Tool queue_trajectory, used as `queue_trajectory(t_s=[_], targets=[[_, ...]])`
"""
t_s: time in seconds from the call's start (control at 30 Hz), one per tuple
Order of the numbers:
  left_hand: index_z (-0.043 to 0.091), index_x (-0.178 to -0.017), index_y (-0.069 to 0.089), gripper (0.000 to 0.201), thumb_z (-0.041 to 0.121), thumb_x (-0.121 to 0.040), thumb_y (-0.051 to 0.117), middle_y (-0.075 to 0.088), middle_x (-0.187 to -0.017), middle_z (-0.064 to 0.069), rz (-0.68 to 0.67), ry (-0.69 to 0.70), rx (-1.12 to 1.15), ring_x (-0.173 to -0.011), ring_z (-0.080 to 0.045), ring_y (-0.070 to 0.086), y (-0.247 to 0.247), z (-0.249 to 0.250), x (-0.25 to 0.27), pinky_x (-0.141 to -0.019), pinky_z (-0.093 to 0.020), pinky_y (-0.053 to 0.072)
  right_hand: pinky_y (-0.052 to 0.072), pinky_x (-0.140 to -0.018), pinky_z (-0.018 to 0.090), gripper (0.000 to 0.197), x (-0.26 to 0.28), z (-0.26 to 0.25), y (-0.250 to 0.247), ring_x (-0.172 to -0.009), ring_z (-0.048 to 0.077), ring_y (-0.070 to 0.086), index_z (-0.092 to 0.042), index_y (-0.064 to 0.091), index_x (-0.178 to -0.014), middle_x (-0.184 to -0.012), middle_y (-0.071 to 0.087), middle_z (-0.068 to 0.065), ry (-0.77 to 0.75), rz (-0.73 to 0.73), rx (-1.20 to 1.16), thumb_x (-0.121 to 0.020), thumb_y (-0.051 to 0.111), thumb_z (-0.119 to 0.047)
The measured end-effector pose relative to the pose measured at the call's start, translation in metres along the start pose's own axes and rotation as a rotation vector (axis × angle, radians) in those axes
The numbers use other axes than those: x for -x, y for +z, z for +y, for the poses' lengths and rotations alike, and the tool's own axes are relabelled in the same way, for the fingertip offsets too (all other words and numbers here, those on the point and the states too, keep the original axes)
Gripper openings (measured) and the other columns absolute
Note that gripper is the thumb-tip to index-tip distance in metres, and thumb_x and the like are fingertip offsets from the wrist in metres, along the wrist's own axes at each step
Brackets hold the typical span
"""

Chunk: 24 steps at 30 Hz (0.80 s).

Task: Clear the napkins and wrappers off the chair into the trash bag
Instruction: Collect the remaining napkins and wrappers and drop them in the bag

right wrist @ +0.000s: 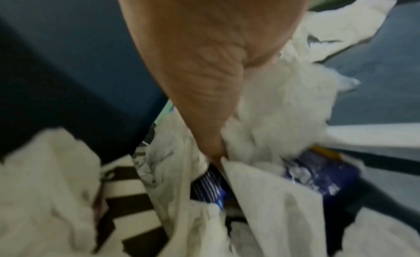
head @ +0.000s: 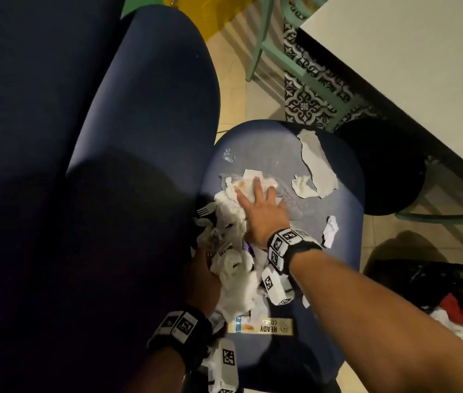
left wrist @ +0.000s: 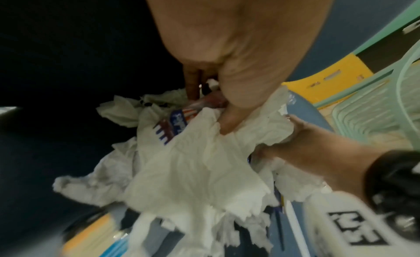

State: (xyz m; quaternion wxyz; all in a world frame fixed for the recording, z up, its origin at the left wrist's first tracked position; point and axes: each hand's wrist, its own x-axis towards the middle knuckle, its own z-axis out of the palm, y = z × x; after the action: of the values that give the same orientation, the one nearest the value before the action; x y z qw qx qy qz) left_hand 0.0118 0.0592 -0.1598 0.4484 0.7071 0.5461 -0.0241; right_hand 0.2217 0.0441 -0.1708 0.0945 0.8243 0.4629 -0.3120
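Head view, catalogue of contents. Right hand (head: 261,214): fingers (head: 257,185) straight and spread, pressed flat on a stained white napkin (head: 250,180) at the centre of the blue chair seat (head: 264,146); nothing clenched. Left hand (head: 201,279): at 7 o'clock from the right hand, fingers curled into the heap of crumpled napkins (head: 236,279) at the seat's 8 o'clock edge, against the dark blue backrest (head: 145,109). Left wrist view confirmed the grip: left thumb (left wrist: 229,122) and fingers closed on white tissue (left wrist: 193,171) and on a printed red-and-blue wrapper (left wrist: 179,117). Right wrist view was blurred; a palm (right wrist: 204,63) lay over white paper, with a dark blue wrapper (right wrist: 318,176) beneath.

Loose items on the seat, taken from the right hand:
- long torn white napkin (head: 316,163), 2 o'clock, near the seat's far rim;
- small crumpled piece (head: 302,187), just beside it;
- crumpled napkin (head: 331,231), 4 o'clock, at the seat's edge;
- clear plastic scrap (head: 228,155), 11 o'clock;
- white plastic fork (head: 206,209), 9 o'clock, partly within the heap;
- flat yellow-and-white packet marked "READY" (head: 261,326), 6 o'clock, at the front of the seat.

Beyond the chair: black trash bag (head: 437,287) on the tiled floor (head: 253,92) at 4 o'clock, well apart from the seat, open, with white and red waste inside. Round black stool (head: 383,165) at 2 o'clock. White worktop (head: 409,52) at 1 o'clock, green chair legs (head: 270,49) at 12 o'clock.
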Motion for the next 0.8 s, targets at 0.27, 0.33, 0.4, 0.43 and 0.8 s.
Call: queue_trajectory(t_s=[0.27, 0.33, 0.4, 0.43, 0.8], targets=[[0.017, -0.113, 0.073, 0.049, 0.051, -0.083, 0.054, 0.064, -0.123, -0.010, -0.167, 0.086, -0.211, -0.117, -0.031, 0.062, -0.031, 0.044, -0.036, -0.105, -0.044, 0.049, 0.055, -0.076, 0.047, 0.057, -0.001, 0.019, 0.004, -0.113, 0.040, 0.050, -0.026, 0.054, -0.128, -0.127, 0.050, 0.015, -0.001, 0.170, -0.199, -0.080, 0.056, 0.005], [0.020, -0.118, 0.071, 0.046, 0.045, -0.087, 0.049, 0.050, -0.138, -0.011, -0.253, 0.134, -0.353, -0.130, -0.034, 0.045, -0.034, 0.069, -0.050, -0.117, -0.044, 0.034, 0.054, -0.082, 0.047, 0.057, 0.007, 0.030, 0.003, -0.113, 0.039, 0.051, -0.024, 0.055, -0.129, -0.127, 0.052, 0.015, 0.017, 0.179, -0.270, -0.080, 0.058, 0.006], [0.026, -0.120, 0.071, 0.036, 0.035, -0.090, 0.054, 0.036, -0.154, -0.011, -0.278, 0.194, -0.412, -0.140, -0.037, 0.031, -0.033, 0.089, -0.069, -0.121, -0.044, 0.026, 0.054, -0.087, 0.047, 0.059, 0.021, 0.042, 0.003, -0.115, 0.036, 0.051, -0.026, 0.055, -0.130, -0.126, 0.052, 0.012, 0.051, 0.202, -0.339, -0.080, 0.062, 0.005], [0.027, -0.118, 0.072, 0.031, 0.028, -0.090, 0.060, 0.031, -0.159, -0.010, -0.299, 0.242, -0.439, -0.143, -0.038, 0.028, -0.029, 0.092, -0.080, -0.122, -0.044, 0.025, 0.054, -0.087, 0.046, 0.058, 0.030, 0.047, 0.004, -0.115, 0.035, 0.050, -0.027, 0.055, -0.128, -0.124, 0.051, 0.010, 0.076, 0.220, -0.376, -0.080, 0.064, 0.004], [0.030, -0.123, 0.067, 0.037, 0.018, -0.089, 0.062, 0.063, -0.133, 0.004, -0.376, 0.675, -0.766, -0.115, -0.028, 0.055, 0.014, 0.093, -0.114, -0.094, -0.044, 0.047, 0.049, -0.101, 0.042, 0.061, 0.084, 0.060, 0.011, -0.119, 0.028, 0.050, -0.032, 0.053, -0.130, -0.127, 0.052, 0.006, 0.180, 0.262, -0.559, -0.082, 0.070, 0.002]])
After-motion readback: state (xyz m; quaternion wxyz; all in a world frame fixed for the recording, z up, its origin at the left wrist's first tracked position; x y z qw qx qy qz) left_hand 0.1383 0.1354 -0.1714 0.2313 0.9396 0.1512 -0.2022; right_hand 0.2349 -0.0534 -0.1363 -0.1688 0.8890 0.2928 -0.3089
